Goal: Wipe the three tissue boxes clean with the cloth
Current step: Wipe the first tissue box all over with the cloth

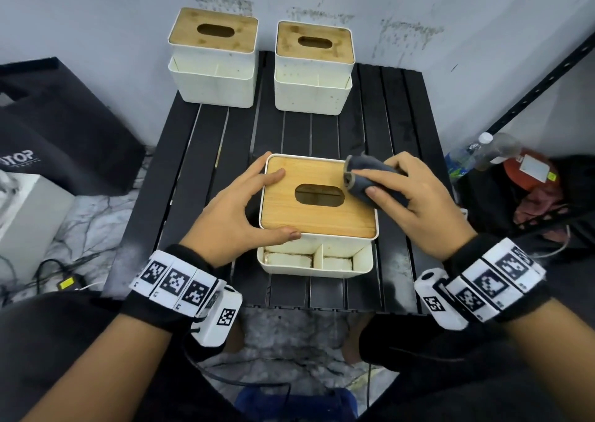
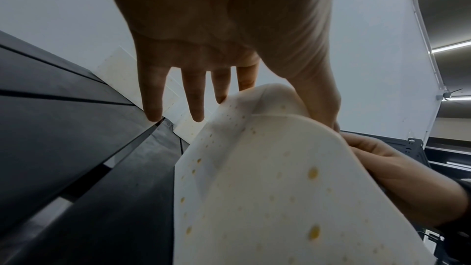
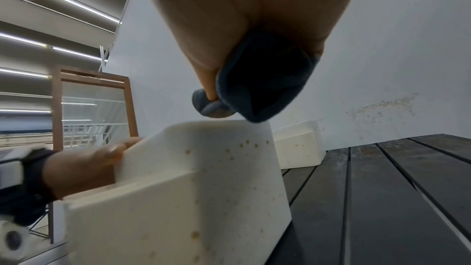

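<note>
Three white tissue boxes with wooden lids stand on a black slatted table (image 1: 199,164). The near box (image 1: 318,215) is in front of me; the other two sit at the back left (image 1: 214,57) and back right (image 1: 314,67). My left hand (image 1: 283,205) holds the near box's left side, thumb along the lid's front edge and fingers (image 2: 196,96) over the far left corner. My right hand (image 1: 363,181) grips a bunched dark grey cloth (image 1: 355,162) on the lid's far right corner. In the wrist views the near box's sides (image 3: 203,188) show yellowish spots, below the cloth (image 3: 265,80).
A black bag (image 1: 64,125) and a white carton (image 1: 25,215) lie on the floor to the left, with cables. A plastic bottle (image 1: 483,154) and a red object (image 1: 531,170) are on the right. A stained wall rises just behind the far boxes.
</note>
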